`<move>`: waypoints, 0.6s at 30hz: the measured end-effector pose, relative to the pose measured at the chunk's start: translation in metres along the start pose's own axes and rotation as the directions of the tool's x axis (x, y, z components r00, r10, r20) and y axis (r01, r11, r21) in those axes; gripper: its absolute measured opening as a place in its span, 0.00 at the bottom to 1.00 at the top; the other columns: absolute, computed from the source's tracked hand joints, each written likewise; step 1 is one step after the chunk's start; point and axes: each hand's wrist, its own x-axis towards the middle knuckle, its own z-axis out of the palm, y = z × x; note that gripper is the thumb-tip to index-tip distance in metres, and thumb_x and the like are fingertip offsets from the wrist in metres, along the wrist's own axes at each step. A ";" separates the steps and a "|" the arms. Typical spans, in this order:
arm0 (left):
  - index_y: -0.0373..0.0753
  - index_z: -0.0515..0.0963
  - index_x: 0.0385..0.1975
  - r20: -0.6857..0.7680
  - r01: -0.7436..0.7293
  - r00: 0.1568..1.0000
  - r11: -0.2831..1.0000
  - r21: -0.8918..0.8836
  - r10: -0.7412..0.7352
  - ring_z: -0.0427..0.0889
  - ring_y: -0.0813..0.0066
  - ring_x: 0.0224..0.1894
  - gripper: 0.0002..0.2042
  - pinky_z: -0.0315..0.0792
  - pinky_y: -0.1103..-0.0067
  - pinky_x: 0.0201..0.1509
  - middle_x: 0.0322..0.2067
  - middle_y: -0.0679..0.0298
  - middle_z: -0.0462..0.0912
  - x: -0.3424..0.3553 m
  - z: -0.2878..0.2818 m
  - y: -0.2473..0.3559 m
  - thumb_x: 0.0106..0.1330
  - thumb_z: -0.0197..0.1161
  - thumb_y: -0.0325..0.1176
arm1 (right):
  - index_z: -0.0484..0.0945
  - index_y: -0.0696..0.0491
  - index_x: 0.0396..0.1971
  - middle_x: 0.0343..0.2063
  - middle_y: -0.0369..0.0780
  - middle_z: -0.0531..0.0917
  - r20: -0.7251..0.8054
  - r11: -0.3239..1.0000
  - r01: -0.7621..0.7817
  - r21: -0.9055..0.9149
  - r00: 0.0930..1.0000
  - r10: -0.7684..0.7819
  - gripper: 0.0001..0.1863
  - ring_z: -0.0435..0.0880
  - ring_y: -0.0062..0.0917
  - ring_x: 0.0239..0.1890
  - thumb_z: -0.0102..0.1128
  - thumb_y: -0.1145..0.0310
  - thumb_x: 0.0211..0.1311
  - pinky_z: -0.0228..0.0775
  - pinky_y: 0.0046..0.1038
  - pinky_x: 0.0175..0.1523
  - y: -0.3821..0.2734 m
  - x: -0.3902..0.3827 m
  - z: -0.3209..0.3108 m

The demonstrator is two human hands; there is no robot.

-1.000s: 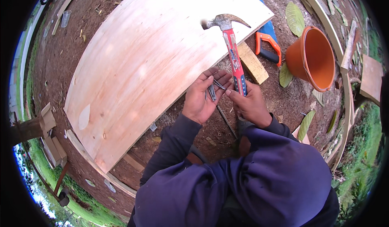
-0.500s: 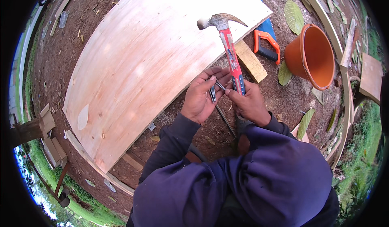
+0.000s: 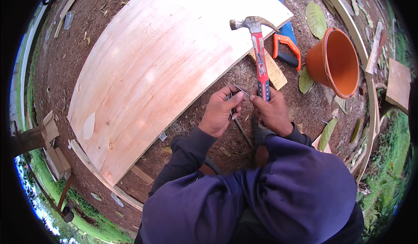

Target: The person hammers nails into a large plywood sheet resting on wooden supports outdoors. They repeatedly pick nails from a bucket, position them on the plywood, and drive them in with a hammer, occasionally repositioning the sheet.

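My left hand [image 3: 220,113] is closed, with several nails partly showing among its curled fingers. One thin nail [image 3: 241,90] sticks out between its thumb and forefinger, slanting toward my other hand. The claw hammer [image 3: 260,61], with a red and dark blue handle, stands head-up in my right hand [image 3: 274,114], which grips the low end of the handle. The thumb and forefinger of that hand reach the nail's end; whether they pinch it I cannot tell. Just beyond both hands lies a large pale plywood sheet [image 3: 143,78].
A handsaw [image 3: 287,50] with an orange and black handle lies by the sheet's right corner, near a wooden block [image 3: 273,72]. An orange bucket [image 3: 320,56] is farther right. Long timber strips [image 3: 348,26] edge the right side. A thin metal rod [image 3: 243,133] lies on the soil below my hands.
My left palm was open with the nails lying on it; its fingers have now curled closed and one nail is at the fingertips. The hammer has shifted right, its head swinging right.
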 end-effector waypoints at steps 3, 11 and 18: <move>0.38 0.79 0.50 0.002 0.010 1.000 0.999 0.037 -0.010 0.69 0.88 0.26 0.09 0.62 0.88 0.25 0.27 0.72 0.75 0.001 -0.002 -0.004 0.75 0.63 0.33 | 0.76 0.57 0.35 0.17 0.30 0.75 0.020 0.999 -0.018 0.039 1.000 0.017 0.05 0.73 0.12 0.15 0.62 0.73 0.68 0.63 0.20 0.19 0.005 0.000 0.000; 0.37 0.81 0.45 -0.055 -0.046 0.997 0.982 0.183 0.057 0.67 0.90 0.24 0.08 0.60 0.89 0.25 0.23 0.74 0.72 0.001 0.007 -0.003 0.75 0.63 0.34 | 0.76 0.56 0.35 0.17 0.30 0.74 0.019 0.998 -0.028 0.064 0.999 0.027 0.04 0.72 0.12 0.15 0.61 0.73 0.69 0.62 0.20 0.19 0.008 -0.001 -0.002; 0.30 0.84 0.41 -0.040 -0.314 0.758 0.418 0.853 0.651 0.80 0.76 0.31 0.10 0.74 0.79 0.39 0.30 0.62 0.86 0.023 -0.023 0.043 0.73 0.63 0.32 | 0.78 0.56 0.35 0.18 0.28 0.73 -0.022 0.987 0.052 -0.151 0.998 -0.055 0.04 0.70 0.11 0.17 0.62 0.72 0.68 0.61 0.21 0.22 0.017 -0.008 -0.022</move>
